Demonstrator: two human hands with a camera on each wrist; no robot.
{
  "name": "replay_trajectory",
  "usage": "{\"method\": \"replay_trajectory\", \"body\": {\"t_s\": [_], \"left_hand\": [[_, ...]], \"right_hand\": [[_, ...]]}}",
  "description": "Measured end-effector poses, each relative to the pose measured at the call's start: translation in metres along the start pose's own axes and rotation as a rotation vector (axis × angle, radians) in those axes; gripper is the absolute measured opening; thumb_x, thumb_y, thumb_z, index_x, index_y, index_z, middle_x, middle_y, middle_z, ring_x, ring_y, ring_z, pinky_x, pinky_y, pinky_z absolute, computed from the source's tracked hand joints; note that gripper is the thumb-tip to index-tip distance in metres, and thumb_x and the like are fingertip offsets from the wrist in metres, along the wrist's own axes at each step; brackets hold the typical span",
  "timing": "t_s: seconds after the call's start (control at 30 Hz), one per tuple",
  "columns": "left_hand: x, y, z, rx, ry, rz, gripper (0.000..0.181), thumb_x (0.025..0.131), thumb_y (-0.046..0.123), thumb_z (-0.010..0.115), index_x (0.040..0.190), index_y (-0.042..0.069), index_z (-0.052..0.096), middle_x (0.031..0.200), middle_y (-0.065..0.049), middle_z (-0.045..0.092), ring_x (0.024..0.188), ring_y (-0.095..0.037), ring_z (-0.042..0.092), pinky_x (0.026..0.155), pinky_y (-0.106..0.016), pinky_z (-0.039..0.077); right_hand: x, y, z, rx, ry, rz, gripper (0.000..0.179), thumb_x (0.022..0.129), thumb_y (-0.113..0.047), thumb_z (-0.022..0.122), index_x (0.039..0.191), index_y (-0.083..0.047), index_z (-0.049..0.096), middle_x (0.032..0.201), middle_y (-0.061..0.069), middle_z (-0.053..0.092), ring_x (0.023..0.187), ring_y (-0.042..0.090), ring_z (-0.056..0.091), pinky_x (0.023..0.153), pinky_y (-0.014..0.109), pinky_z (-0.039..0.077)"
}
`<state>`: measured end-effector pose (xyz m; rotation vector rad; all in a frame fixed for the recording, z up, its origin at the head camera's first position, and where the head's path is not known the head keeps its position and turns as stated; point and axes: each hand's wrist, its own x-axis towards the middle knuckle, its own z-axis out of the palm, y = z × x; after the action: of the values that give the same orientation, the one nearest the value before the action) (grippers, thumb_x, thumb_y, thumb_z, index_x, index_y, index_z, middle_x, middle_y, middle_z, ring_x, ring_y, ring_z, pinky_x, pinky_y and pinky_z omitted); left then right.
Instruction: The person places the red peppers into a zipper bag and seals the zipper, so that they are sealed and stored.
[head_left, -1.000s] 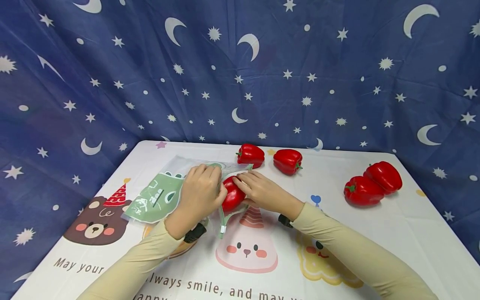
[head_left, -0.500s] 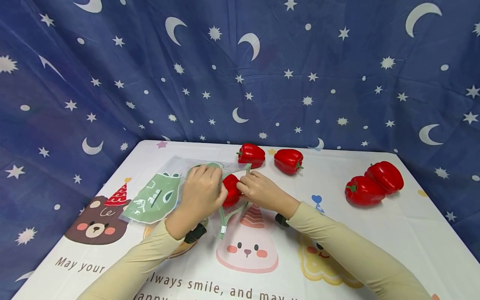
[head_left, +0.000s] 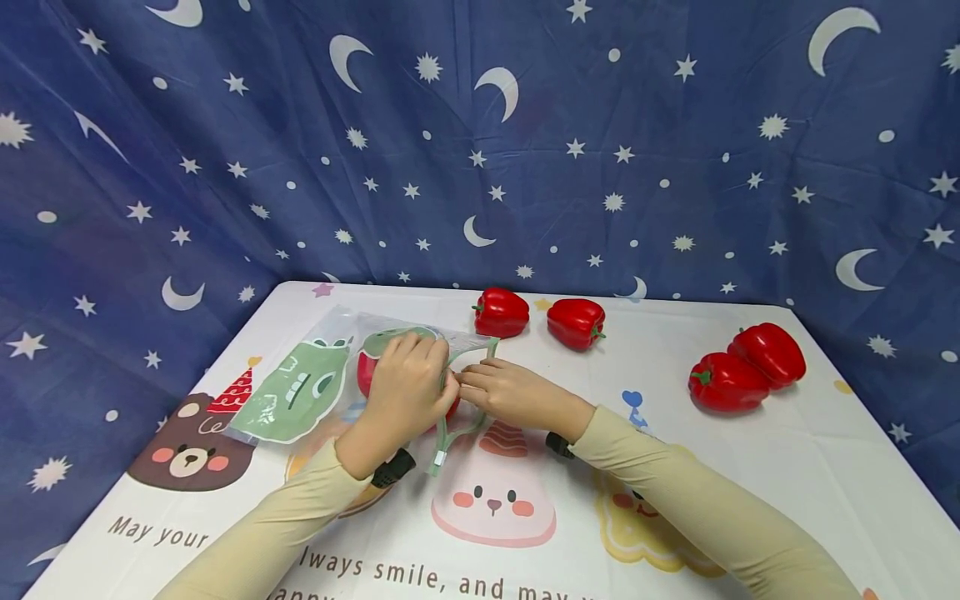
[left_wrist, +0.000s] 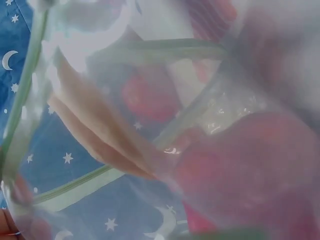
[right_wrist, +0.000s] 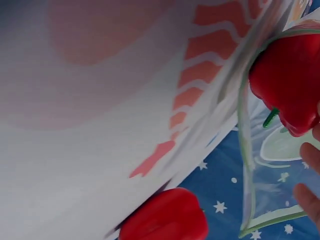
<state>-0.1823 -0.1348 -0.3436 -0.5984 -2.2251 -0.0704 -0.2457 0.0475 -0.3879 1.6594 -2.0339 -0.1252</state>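
A clear zip bag (head_left: 300, 396) with a green cartoon face and green-edged mouth lies at left-centre in the head view, its white slider (head_left: 439, 457) at the near corner. My left hand (head_left: 408, 387) grips the bag by its upper side near the mouth. Red shows through the plastic left of that hand. At the mouth is a red bell pepper (right_wrist: 290, 75), stem visible in the right wrist view. My right hand (head_left: 517, 396) reaches into the mouth, and its extended fingers (left_wrist: 100, 125) touch the pepper in the left wrist view. The left fingertips are mostly hidden.
Two red bell peppers, one on the left (head_left: 501, 313) and one on the right (head_left: 576, 323), lie behind the hands. At the right lie two more touching peppers, a nearer one (head_left: 727, 383) and a farther one (head_left: 768, 354). A blue starry curtain (head_left: 555, 167) hangs behind the table.
The pepper under my right hand has moved left, deeper into the bag, and is now mostly behind my left hand. My right hand followed it, fingers lengthening. The left hand has barely moved.
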Motion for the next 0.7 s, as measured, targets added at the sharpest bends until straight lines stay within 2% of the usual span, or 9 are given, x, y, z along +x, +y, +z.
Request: {"method": "replay_trajectory", "body": {"t_s": [0.2,0.37,0.6,0.7], "left_hand": [[-0.002,-0.002,0.0,0.007,-0.017,-0.022,0.012,0.07,0.014,0.06,0.07,0.007,0.05,0.063,-0.007,0.056,0.066,-0.026,0.054,0.066,-0.038,0.043],[-0.005,-0.005,0.0,-0.001,-0.025,-0.021,0.012,0.071,0.013,0.058,0.068,0.007,0.048,0.061,-0.006,0.054,0.065,-0.026,0.053,0.067,-0.038,0.043],[-0.008,-0.01,-0.004,0.007,-0.031,0.023,0.011,0.071,0.014,0.058,0.066,0.008,0.049,0.061,-0.005,0.053,0.067,-0.026,0.054,0.068,-0.039,0.044],[-0.008,-0.013,-0.005,0.005,-0.045,0.047,0.012,0.071,0.015,0.058,0.066,0.008,0.05,0.061,-0.005,0.053,0.067,-0.026,0.054,0.069,-0.039,0.044]], "right_hand": [[-0.001,0.0,-0.002,-0.029,-0.009,0.012,0.031,0.084,-0.01,0.061,0.115,-0.014,0.058,0.114,-0.001,0.066,0.108,0.015,0.06,0.096,0.032,0.046],[-0.007,0.003,-0.005,-0.021,0.002,0.055,0.042,0.079,-0.016,0.067,0.12,-0.013,0.059,0.113,0.001,0.066,0.108,0.016,0.06,0.095,0.033,0.046],[-0.02,0.013,-0.017,-0.006,-0.042,0.124,0.054,0.076,-0.027,0.074,0.125,-0.011,0.057,0.117,0.004,0.065,0.111,0.02,0.06,0.099,0.039,0.045],[-0.027,0.019,-0.024,-0.02,-0.031,0.146,0.055,0.076,-0.03,0.074,0.124,-0.01,0.057,0.118,0.006,0.064,0.111,0.021,0.059,0.099,0.04,0.045]]}}
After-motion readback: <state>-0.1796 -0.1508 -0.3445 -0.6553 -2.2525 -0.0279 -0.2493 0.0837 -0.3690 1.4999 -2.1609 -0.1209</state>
